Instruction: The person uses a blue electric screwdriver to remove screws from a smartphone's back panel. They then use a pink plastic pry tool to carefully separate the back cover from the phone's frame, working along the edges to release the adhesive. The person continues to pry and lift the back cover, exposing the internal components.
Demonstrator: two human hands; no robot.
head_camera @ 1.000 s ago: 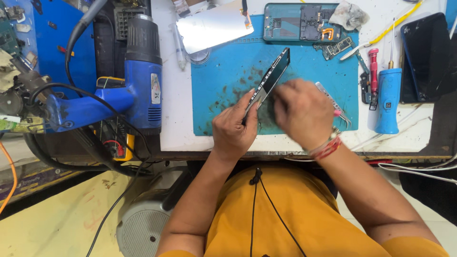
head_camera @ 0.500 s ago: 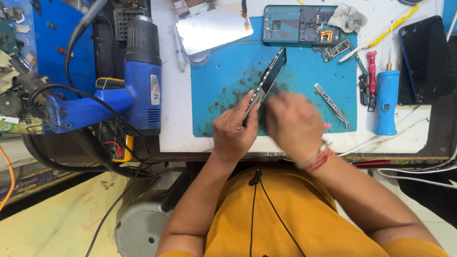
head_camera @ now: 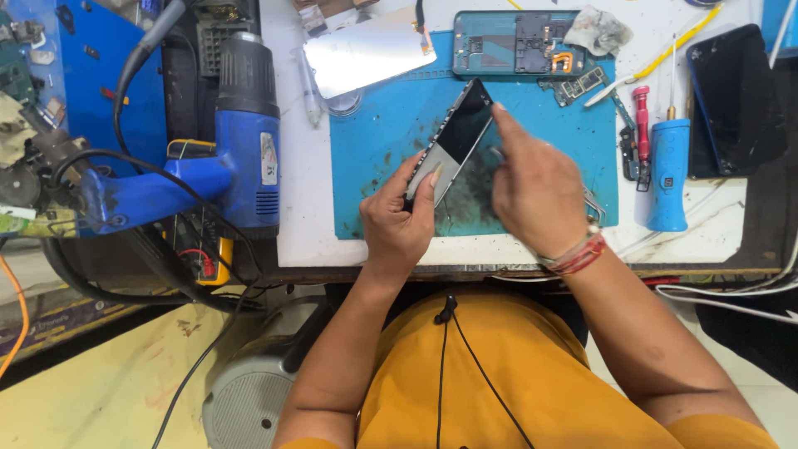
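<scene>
Holding long black glass phone screen panel (head_camera: 455, 140) tilted over stained blue work mat (head_camera: 374, 125), 12 o'clock of body.
Head view: left hand (head_camera: 399, 218) stays clamped on panel's lower end; right hand (head_camera: 536, 187) has lifted from 0.5 s ago, fingers together, forefinger against its right edge.

Thin dark rectangular phone screen panel (head_camera: 455, 139), tilted, centre of mat, gripped at its near end by left hand (head_camera: 399, 220). Black glossy rectangular phone screen (head_camera: 731, 100), flat, far right. White rectangular label (head_camera: 268, 158) on blue heat gun, left.
</scene>
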